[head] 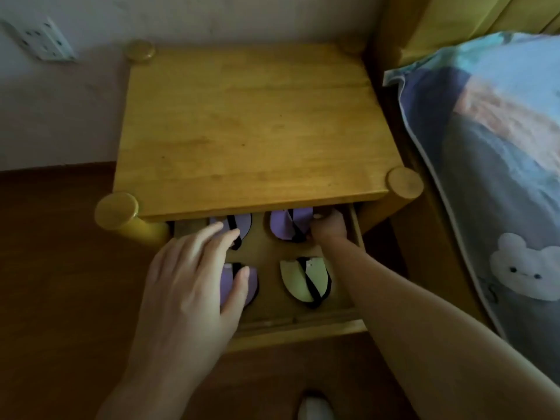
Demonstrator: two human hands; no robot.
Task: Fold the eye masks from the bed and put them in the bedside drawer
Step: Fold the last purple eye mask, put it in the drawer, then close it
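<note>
The bedside drawer [298,324] is pulled open under the wooden nightstand top. Several folded eye masks with black straps lie inside. A purple mask [244,223] sits at the back left and another purple mask [283,225] at the back right. A pale yellow-green mask [303,278] lies at the front right. A third purple mask [226,278] at the front left is partly under my left hand [194,274], whose fingers are spread over it. My right hand [330,227] is curled at the back right, fingers pinching the edge of the back right mask.
The nightstand top [254,125] is bare wood with round corner posts. A bed with a printed quilt [497,165] stands right beside it. A wall socket [39,40] is at the upper left. Brown wooden floor [60,268] lies to the left and below.
</note>
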